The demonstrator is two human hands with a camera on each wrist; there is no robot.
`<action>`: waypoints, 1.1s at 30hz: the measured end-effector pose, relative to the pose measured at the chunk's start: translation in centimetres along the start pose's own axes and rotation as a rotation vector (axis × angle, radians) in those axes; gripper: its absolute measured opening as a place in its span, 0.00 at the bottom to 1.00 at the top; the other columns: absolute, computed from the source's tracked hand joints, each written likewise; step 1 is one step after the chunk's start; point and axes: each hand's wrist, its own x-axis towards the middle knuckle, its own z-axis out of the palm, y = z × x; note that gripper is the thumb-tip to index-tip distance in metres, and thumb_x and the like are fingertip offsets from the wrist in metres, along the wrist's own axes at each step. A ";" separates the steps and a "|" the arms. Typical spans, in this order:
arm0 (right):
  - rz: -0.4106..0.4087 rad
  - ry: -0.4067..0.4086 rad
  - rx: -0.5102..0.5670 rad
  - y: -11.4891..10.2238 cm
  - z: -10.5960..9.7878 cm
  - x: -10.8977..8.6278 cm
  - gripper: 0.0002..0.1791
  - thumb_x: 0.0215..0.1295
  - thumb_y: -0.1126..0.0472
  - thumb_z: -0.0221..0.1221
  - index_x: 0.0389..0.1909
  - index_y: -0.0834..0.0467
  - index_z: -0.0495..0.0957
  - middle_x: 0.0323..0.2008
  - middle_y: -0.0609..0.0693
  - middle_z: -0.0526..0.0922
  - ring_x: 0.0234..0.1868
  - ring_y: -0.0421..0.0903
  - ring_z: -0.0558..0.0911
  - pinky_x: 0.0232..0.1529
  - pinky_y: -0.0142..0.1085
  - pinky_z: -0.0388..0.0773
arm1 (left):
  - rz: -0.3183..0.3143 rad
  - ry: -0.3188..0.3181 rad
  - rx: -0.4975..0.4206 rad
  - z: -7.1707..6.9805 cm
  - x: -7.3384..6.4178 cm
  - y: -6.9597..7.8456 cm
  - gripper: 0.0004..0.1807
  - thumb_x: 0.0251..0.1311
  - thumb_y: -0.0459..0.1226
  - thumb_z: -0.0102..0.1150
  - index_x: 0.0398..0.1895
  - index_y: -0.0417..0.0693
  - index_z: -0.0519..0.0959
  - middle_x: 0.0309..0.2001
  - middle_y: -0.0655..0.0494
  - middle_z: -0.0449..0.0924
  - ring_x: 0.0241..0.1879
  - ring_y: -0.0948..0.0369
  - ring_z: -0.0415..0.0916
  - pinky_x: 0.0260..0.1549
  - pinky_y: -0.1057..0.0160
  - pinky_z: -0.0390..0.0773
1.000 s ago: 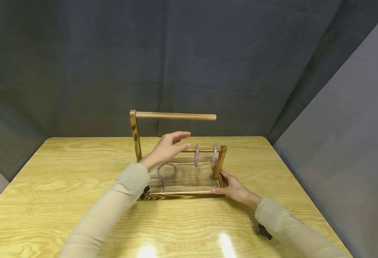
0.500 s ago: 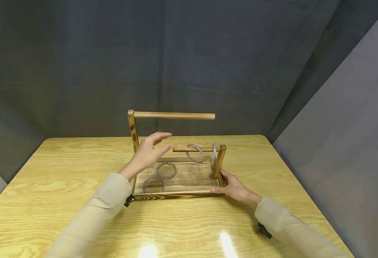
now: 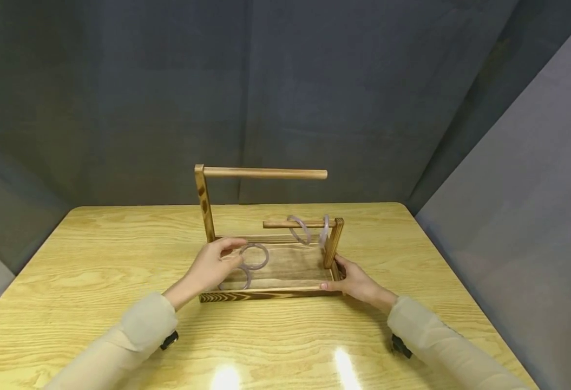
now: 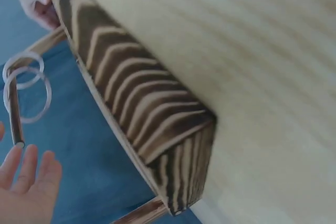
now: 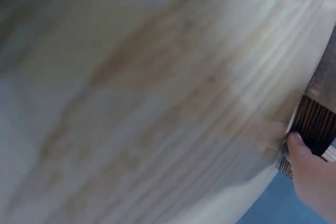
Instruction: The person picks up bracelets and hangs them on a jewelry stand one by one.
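Observation:
A wooden rack [image 3: 266, 295] has a tray base and two rods, one high and one low. Two pale purple bangles hang on the low rod: a slanted bangle [image 3: 309, 237] and an upright bangle [image 3: 325, 233] near the post. Inside the tray, an upper bangle [image 3: 268, 258] and a lower bangle [image 3: 249, 279] lie at the left. My left hand [image 3: 209, 266] reaches over the tray's left side, fingertips right at the upper bangle's rim; its fingers look extended in the left wrist view. My right hand [image 3: 360, 285] grips the base's right front corner, thumb on the front rail.
The rack stands on a light wood-grain table [image 3: 119, 244]. A dark cloth backdrop [image 3: 285, 97] rises behind the table, and a grey panel [image 3: 524, 206] flanks it on the right. The high rod [image 3: 266, 173] extends rightward above the tray from a tall left post [image 3: 204, 203].
My left hand has left the low rod, moving left and then down to the bangles in the tray. One hanging bangle has turned to a slant. My right hand keeps its grip.

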 end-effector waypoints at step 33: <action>-0.227 0.326 -0.138 -3.9 0.6 -5.0 0.22 0.59 0.62 0.60 0.55 0.62 0.74 0.50 0.56 0.79 0.53 0.54 0.77 0.54 0.44 0.74 | -0.005 0.035 0.066 -1.8 -3.4 -6.0 0.32 0.61 0.47 0.55 0.66 0.45 0.62 0.67 0.45 0.58 0.64 0.42 0.58 0.59 0.43 0.63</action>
